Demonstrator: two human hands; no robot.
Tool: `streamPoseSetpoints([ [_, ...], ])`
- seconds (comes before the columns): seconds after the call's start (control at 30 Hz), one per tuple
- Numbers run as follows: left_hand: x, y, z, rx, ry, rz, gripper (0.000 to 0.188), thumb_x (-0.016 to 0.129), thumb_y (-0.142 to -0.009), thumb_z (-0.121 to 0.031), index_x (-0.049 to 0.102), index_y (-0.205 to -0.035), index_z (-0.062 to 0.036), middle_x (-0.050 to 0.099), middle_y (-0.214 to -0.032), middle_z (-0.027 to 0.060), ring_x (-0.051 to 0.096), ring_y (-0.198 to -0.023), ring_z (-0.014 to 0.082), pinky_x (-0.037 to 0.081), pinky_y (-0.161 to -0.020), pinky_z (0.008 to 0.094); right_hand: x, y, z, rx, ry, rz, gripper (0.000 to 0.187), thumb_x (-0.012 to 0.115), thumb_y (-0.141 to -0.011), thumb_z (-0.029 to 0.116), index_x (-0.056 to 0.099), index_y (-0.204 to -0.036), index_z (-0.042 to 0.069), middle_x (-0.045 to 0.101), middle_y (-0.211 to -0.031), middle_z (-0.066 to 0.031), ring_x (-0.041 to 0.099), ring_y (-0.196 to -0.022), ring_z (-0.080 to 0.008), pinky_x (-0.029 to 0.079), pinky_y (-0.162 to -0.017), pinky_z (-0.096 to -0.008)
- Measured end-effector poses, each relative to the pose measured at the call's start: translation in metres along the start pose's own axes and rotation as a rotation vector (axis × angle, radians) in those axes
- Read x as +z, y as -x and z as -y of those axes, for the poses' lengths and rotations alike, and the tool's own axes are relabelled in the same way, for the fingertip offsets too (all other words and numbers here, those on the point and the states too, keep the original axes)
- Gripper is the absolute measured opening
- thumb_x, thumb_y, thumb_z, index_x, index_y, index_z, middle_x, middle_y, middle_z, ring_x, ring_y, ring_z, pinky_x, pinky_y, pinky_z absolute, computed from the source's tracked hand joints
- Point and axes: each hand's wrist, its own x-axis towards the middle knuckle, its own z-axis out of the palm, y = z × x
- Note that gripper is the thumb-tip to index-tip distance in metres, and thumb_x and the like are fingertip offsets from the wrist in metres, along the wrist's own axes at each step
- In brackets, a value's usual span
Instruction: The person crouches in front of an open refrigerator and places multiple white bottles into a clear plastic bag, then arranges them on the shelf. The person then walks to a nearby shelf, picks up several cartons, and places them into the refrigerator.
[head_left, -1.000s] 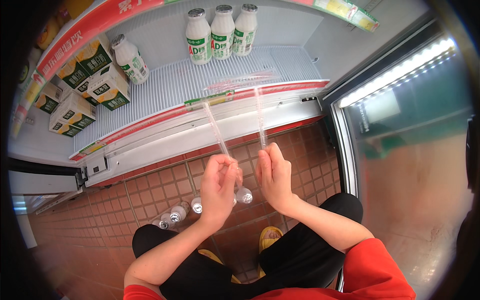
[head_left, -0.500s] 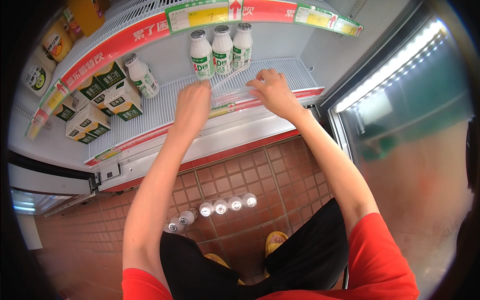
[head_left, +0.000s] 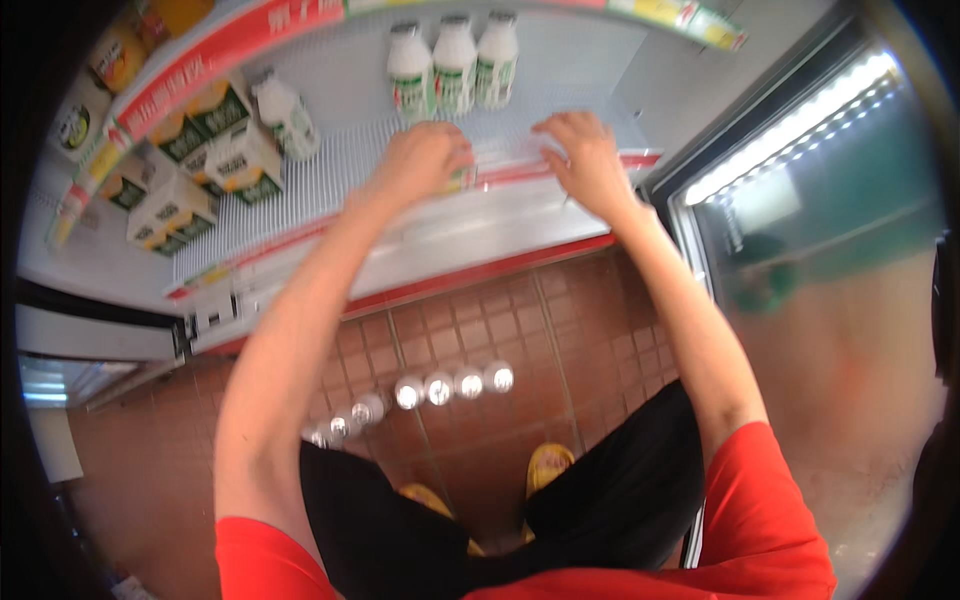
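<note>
My left hand (head_left: 428,160) is over the front part of a white wire shelf (head_left: 340,180), its fingers curled; what they hold, if anything, is hidden. To its right, my right hand (head_left: 585,165) is above the shelf's front edge, thumb apart from the fingers, with nothing plainly in it. Something clear, like thin plastic, shows faintly between the hands, too blurred to make out. Behind them three white bottles with green labels and dark caps stand in a row, the middle bottle (head_left: 454,65) among them. Another such white bottle (head_left: 287,118) stands farther left.
Green, white and yellow cartons (head_left: 245,165) are stacked at the shelf's left. An upper shelf with a red price strip (head_left: 190,75) overhangs the bottles. The fridge's glass door (head_left: 800,270) stands at the right. Several silver-topped bottles (head_left: 440,388) are on the tiled floor before my feet.
Both hands have moved slightly right, and the gap between them is a little wider. The clear plastic seen between them is now fainter. The whole view has shifted a bit.
</note>
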Motion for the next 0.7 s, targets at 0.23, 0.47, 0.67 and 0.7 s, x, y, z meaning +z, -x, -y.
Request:
streamPoseSetpoints([
  [0.23,-0.08,0.069,-0.059,-0.278,0.29,-0.072,0.019,0.05,-0.084,-0.011,0.057,-0.098,-0.0004,0.059,-0.091,0.0171,0.057,-0.083,0.0325,0.045,-0.073,0.0368,0.002,0.055,0.077,-0.116,-0.436,0.424,0.015,0.056,-0.074,0.014,0.052,-0.083,0.003,0.052,-0.071,-0.014,0.054,-0.072,-0.0311,0.043,-0.064,-0.0412],
  [0.47,-0.053,0.207,-0.125,-0.535,0.284,0.699,0.03,0.06,-0.074,-0.01,0.053,-0.101,-0.0006,0.056,-0.095,0.0162,0.056,-0.088,0.0321,0.046,-0.077,0.0377,0.033,0.174,0.16,-0.249,-0.29,1.139,0.056,0.067,-0.068,0.037,0.047,-0.102,-0.002,0.055,-0.091,-0.0165,0.058,-0.088,-0.0294,0.049,-0.07,-0.0367],
  [0.67,-0.021,0.212,-0.122,-0.744,0.194,0.987,0.054,0.064,-0.072,-0.012,0.037,-0.118,-0.0008,0.046,-0.109,0.0231,0.05,-0.098,0.0361,0.043,-0.084,0.0408,0.094,0.173,0.175,0.04,-0.377,1.117,0.042,0.069,-0.067,0.022,0.052,-0.097,-0.003,0.059,-0.076,-0.0186,0.06,-0.075,-0.0326,0.049,-0.066,-0.0402],
  [0.7,-0.019,0.208,-0.112,-0.818,0.209,0.975,0.056,0.063,-0.072,-0.012,0.036,-0.12,-0.0006,0.046,-0.109,0.0234,0.05,-0.099,0.0364,0.043,-0.084,0.0411,0.1,0.164,0.159,0.092,-0.437,1.103,0.04,0.069,-0.067,0.021,0.054,-0.095,-0.004,0.06,-0.074,-0.0191,0.06,-0.073,-0.0329,0.049,-0.065,-0.0399],
])
